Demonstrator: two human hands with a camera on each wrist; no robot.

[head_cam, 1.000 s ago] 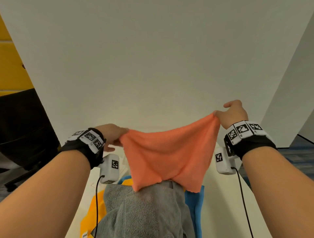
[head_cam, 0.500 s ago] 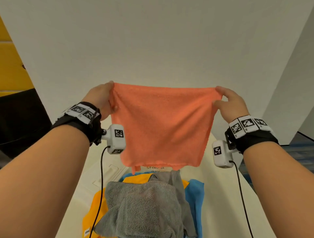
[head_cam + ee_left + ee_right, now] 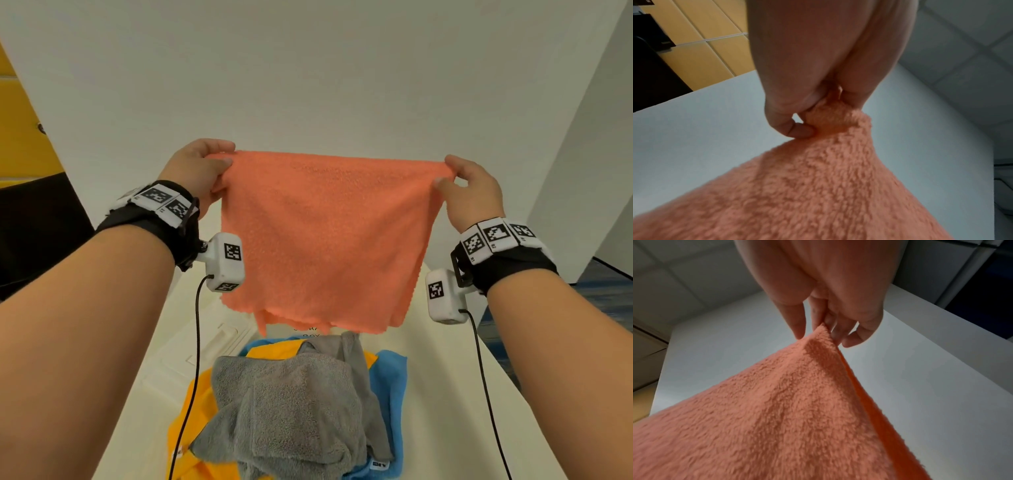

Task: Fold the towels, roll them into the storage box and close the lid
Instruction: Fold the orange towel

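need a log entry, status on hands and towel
Left hand and right hand each pinch a top corner of orange towel. Towel held up, spread, unfolded. Grey towel heaped below.

Office-like room: white partition wall, yellow cabinet panels, blue carpet.

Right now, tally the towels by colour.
Orange towel: 1, held up by left hand and right hand
Grey towel: 1
Yellow towel: 1
Blue towel: 1
Total: 4
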